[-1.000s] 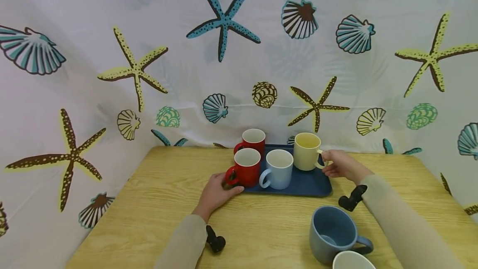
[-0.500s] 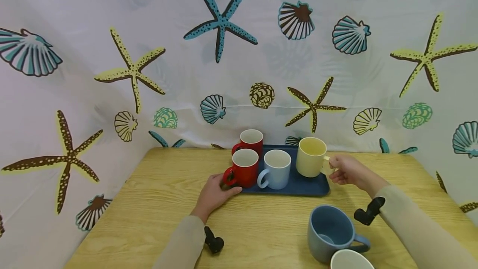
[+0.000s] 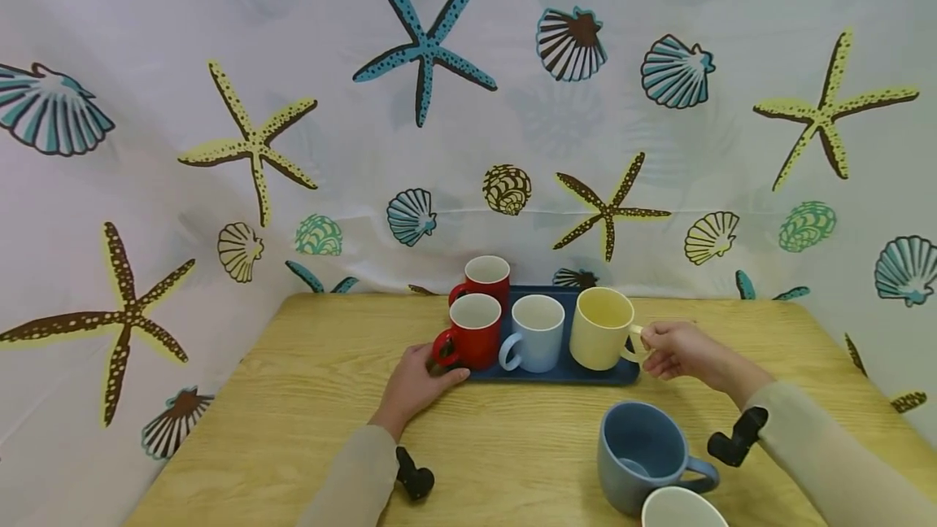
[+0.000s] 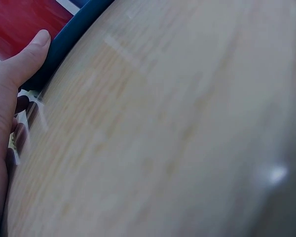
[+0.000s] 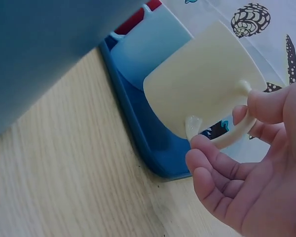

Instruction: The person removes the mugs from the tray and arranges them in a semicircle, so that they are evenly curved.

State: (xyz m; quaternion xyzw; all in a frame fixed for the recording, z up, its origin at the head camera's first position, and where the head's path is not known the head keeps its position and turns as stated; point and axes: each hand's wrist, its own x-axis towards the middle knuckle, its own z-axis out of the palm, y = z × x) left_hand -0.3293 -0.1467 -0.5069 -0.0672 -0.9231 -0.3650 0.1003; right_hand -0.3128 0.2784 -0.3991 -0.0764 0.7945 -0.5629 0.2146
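A yellow mug (image 3: 602,328) is pinched by its handle in my right hand (image 3: 682,352); the right wrist view shows thumb and fingers (image 5: 269,106) around that handle. It is at the right end of a blue tray (image 3: 586,375), beside a light blue mug (image 3: 538,333). Two red mugs stand at the tray's left end, a front one (image 3: 476,332) and a back one (image 3: 486,273). My left hand (image 3: 415,385) grips the tray's front left corner, its thumb (image 4: 37,47) over the rim and its other fingers partly hidden below.
A large grey-blue mug (image 3: 640,458) stands on the wooden table (image 3: 512,446) near my right forearm. In front of it is a cup with a white inside (image 3: 681,508), cut off by the frame. A shell-patterned curtain (image 3: 351,145) hangs right behind the tray.
My right hand has drawn the yellow mug toward me, from the tray's back row to level with the light blue mug. My left hand has kept its place at the tray corner.
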